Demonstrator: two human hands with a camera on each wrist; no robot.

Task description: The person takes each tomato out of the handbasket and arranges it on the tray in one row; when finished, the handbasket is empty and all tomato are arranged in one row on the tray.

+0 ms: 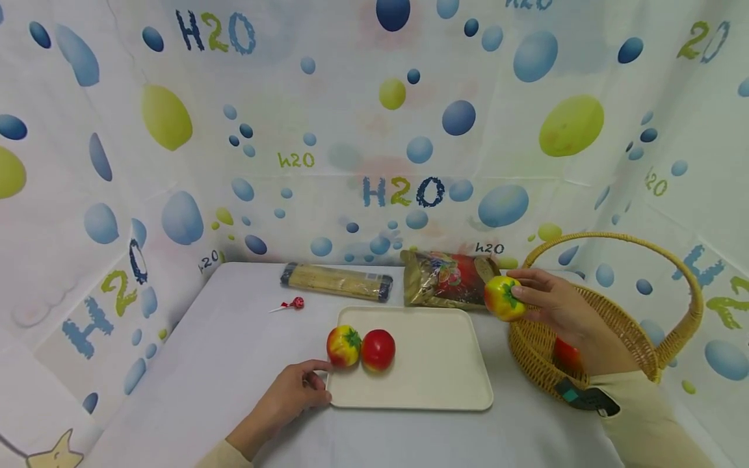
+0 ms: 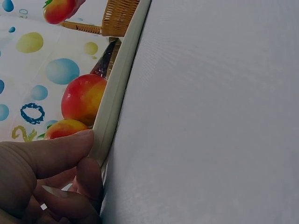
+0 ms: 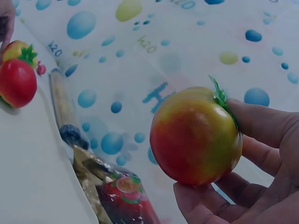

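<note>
My right hand (image 1: 547,302) grips a red-and-yellow tomato (image 1: 503,298) with a green leafy top, raised over the near left side of the wicker basket (image 1: 526,354). In the right wrist view, thumb and fingers curl round this tomato (image 3: 196,137). At the left edge of the cream tray (image 1: 433,357), my left hand (image 1: 295,393) pinches the rim, thumb on top and fingers curled beside it, as the left wrist view shows. On the tray's left part sit a yellow-red tomato (image 1: 343,346) with a green top and a plain red tomato (image 1: 378,351), side by side.
Behind the tray lie a bundle of dry noodles (image 1: 336,281) in clear wrap and a shiny gold-and-red bag (image 1: 447,279). A red lollipop (image 1: 298,303) is on the white table (image 1: 234,325). Another red fruit (image 1: 567,356) lies inside the basket, whose tall handle (image 1: 696,305) arches up.
</note>
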